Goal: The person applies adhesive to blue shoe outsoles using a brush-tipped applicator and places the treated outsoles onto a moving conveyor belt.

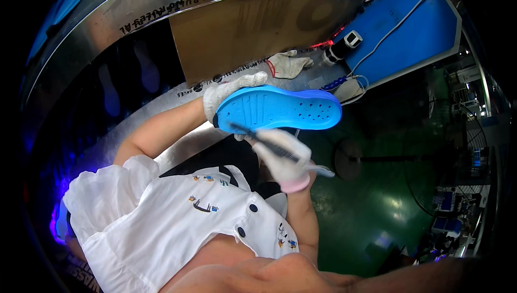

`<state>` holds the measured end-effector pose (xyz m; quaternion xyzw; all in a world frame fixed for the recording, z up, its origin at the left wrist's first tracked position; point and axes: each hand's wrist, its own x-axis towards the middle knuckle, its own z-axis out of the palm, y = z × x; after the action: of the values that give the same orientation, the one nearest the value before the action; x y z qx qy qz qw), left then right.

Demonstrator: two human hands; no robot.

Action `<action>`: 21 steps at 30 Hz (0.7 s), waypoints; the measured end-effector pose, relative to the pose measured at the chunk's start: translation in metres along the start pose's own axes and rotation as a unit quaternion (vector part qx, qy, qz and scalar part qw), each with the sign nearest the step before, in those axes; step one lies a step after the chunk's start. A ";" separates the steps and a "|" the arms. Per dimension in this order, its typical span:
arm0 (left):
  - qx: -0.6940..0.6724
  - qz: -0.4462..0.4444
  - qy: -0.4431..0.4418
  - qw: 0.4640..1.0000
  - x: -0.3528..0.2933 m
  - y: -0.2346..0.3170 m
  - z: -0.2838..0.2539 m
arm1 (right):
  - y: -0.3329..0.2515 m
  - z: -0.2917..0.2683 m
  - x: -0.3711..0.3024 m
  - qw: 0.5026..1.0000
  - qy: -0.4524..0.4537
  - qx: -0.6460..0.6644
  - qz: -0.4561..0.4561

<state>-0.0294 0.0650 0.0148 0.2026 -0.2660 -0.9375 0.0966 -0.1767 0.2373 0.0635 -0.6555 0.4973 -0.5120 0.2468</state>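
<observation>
In front of me I hold a bright blue shoe sole (277, 109), its ridged and hole-dotted face turned toward me. My left hand (229, 92), in a white knit glove, wraps round the sole's heel end at the left. Just below the sole is my right hand (283, 155), also gloved and with a pink cuff. Its fingers close round a slim brush (241, 128) with a dark tip, smeared by motion. The tip lies over the sole's lower left edge; I cannot tell whether it touches. The brush's pale handle end sticks out to the right of my hand.
A loose white glove (292, 65) lies on the bench beyond the sole. Behind it stands a brown cardboard sheet (258, 32). A black and white cylinder (342, 48) sits beside a blue panel (401, 29) with a cable. Dark insole shapes (146, 68) lie at left; a fan (349, 158) stands right.
</observation>
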 end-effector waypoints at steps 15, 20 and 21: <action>0.098 0.017 0.054 0.994 0.001 0.015 -0.005 | -0.020 -0.002 -0.003 0.971 -0.067 -0.192 -0.128; 0.128 -0.072 -0.021 0.989 -0.012 0.035 0.012 | -0.005 -0.007 0.002 0.985 -0.029 -0.141 -0.100; 0.163 -0.078 0.005 0.984 -0.011 0.034 0.012 | -0.021 -0.007 -0.001 0.974 -0.077 -0.188 -0.096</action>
<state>-0.0224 0.0452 0.0460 0.2404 -0.3985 -0.8851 -0.0094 -0.1750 0.2474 0.0832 -0.7724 0.4989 -0.3784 0.1062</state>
